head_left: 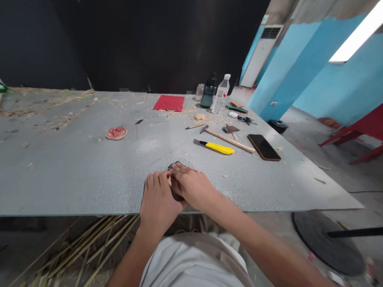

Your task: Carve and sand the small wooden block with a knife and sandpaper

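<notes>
At the table's front edge my left hand and my right hand are pressed together, fingers curled inward. A small dark greenish piece pokes out beyond the fingertips, and a dark part shows between the palms. The hands hide most of what they hold, so I cannot tell its kind. Farther back lie a yellow utility knife with its blade out, a small hammer with a wooden handle and a slim pointed tool. To the left sits a round pale disc with a red design.
The grey table carries scattered wood shavings. A black phone lies at the right. Behind are a red sheet, a dark bottle and a clear water bottle. Long thin strips lie below the table.
</notes>
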`<state>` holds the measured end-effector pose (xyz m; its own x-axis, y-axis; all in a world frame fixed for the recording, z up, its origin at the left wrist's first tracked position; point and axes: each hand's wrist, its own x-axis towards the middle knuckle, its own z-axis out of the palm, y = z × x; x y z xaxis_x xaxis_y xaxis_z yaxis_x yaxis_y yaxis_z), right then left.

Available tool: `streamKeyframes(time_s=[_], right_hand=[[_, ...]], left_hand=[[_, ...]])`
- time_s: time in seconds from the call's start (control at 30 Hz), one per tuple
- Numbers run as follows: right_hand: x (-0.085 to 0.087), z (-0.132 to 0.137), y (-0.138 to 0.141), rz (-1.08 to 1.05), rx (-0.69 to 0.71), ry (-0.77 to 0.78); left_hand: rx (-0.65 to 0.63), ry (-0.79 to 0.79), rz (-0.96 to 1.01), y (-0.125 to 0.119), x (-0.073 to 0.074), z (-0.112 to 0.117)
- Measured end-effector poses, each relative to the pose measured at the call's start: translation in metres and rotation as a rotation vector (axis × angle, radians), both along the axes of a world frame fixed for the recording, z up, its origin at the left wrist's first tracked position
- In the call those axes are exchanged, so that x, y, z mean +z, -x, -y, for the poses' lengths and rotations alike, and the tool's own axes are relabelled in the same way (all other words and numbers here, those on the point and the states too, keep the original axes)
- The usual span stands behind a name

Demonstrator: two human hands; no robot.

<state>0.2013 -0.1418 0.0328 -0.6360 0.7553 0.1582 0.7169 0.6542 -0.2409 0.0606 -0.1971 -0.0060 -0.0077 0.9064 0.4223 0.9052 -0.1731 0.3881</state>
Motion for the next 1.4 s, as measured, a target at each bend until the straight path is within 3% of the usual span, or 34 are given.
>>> streamKeyframes(time_s=[0.23, 0.47, 0.7, 0.77, 0.9, 0.97, 1.07, 1.2, 1.3, 1.4], right_hand=[[0.0, 0.052, -0.032, -0.012, 0.086, 0.091], [-0.001, 0.015, -0.028, 0.025, -0.061, 0.07], [0.0, 0.039, -0.028, 0.019, 0.124, 0.09], [-0.001, 0.027, -0.033, 0.009, 0.077, 0.08], [-0.003, -0.007, -0.045, 0.004, 0.009, 0.064], [-0.002, -0.013, -0.048, 0.005, 0.036, 0.062], [0.002, -0.003, -0.052, -0.001, 0.108, 0.063], [0.008, 0.025, -0.064, -0.025, 0.183, 0.112], [0.004, 0.04, -0.073, -0.047, 0.148, 0.123], [-0.003, 0.038, -0.074, -0.058, 0.071, 0.089]], left_hand=[[0.003, -0.032, -0.069, -0.001, 0.001, 0.003], [0.062, -0.022, -0.066, -0.004, 0.002, 0.002], [0.025, -0.038, -0.073, -0.001, -0.001, 0.002], [0.011, -0.06, -0.069, 0.0, -0.003, 0.004], [-0.163, -0.054, -0.045, 0.003, -0.007, 0.007], [-0.142, -0.036, -0.005, 0.007, -0.006, 0.005], [-0.091, 0.013, 0.02, 0.012, 0.001, -0.005], [-0.24, 0.149, -0.023, 0.018, 0.012, -0.023], [-0.332, 0.207, -0.019, 0.018, 0.016, -0.029], [-0.34, 0.23, -0.004, 0.016, 0.017, -0.027]])
